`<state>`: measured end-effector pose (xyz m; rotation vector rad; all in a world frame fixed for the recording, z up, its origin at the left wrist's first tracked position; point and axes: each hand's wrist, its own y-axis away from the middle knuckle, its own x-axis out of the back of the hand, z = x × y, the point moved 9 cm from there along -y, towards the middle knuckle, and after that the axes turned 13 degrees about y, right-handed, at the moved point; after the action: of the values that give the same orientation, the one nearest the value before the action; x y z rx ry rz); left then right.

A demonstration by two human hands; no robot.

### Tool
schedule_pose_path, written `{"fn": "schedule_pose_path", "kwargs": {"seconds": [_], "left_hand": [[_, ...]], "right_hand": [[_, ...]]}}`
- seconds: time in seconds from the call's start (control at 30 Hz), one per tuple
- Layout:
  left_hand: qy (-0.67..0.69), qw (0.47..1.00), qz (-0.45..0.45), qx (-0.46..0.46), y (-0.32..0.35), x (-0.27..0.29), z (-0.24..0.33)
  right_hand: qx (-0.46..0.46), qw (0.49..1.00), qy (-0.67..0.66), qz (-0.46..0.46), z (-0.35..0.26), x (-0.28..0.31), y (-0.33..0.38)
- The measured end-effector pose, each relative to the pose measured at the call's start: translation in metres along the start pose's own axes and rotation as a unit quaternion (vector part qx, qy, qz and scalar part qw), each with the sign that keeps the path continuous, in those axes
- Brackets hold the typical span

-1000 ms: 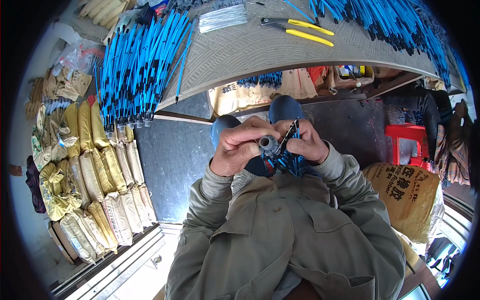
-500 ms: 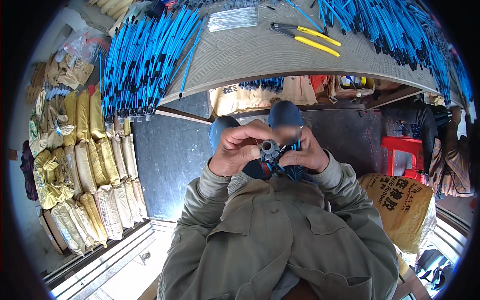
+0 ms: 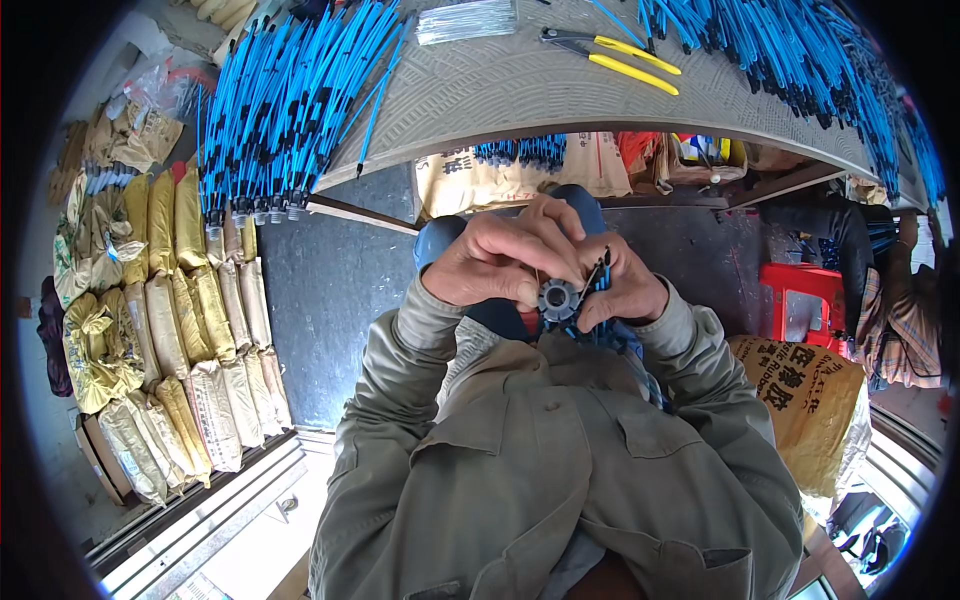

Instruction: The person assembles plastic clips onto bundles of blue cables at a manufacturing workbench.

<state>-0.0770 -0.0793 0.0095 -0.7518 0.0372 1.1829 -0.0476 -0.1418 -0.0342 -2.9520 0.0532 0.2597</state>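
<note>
A dark grey round hub (image 3: 558, 300) with a notched rim and a central hole is held in front of my lap. My right hand (image 3: 622, 288) is closed at its right side, gripping the hub together with blue rods (image 3: 603, 272) that have black ends. Below the hub the rods are partly hidden by my fingers. On the other side my left hand (image 3: 490, 262) is closed in a pinch, its thumb at the hub's rim and its fingers over the top. A thin wire shows at its fingertips; its full course is too fine to follow.
On the patterned table (image 3: 470, 105) lie yellow-handled cutting pliers (image 3: 620, 62), a bundle of straight wires (image 3: 466, 22) and piles of blue rods (image 3: 300, 110). Filled sacks (image 3: 160, 320) are stacked at left. At right are a red stool (image 3: 803, 295), a printed sack (image 3: 805, 400) and another person's arm.
My left hand has moved right, its fingers now reaching over the hub. The hub has shifted slightly right and tilted, showing its notched face more fully. My view has shifted a little.
</note>
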Motion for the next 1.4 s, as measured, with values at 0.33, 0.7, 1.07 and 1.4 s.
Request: {"fn": "schedule_pose_path", "kwargs": {"seconds": [0.33, 0.7, 1.07, 1.4], "left_hand": [[-0.136, 0.990, 0.029, 0.012, -0.028, -0.025, 0.013], [-0.322, 0.946, -0.033, 0.023, -0.040, -0.052, 0.048], [-0.380, 0.912, 0.139, 0.073, -0.011, -0.016, 0.013], [-0.334, 0.919, 0.206, 0.046, 0.019, -0.020, 0.022]], "right_hand": [[0.018, 1.000, 0.003, 0.007, -0.014, 0.018, 0.006], [0.156, 0.917, 0.299, 0.212, -0.085, 0.012, 0.026], [0.226, 0.777, 0.431, 0.398, -0.073, 0.011, 0.041], [0.223, 0.803, 0.421, 0.358, -0.067, -0.007, 0.029]]}}
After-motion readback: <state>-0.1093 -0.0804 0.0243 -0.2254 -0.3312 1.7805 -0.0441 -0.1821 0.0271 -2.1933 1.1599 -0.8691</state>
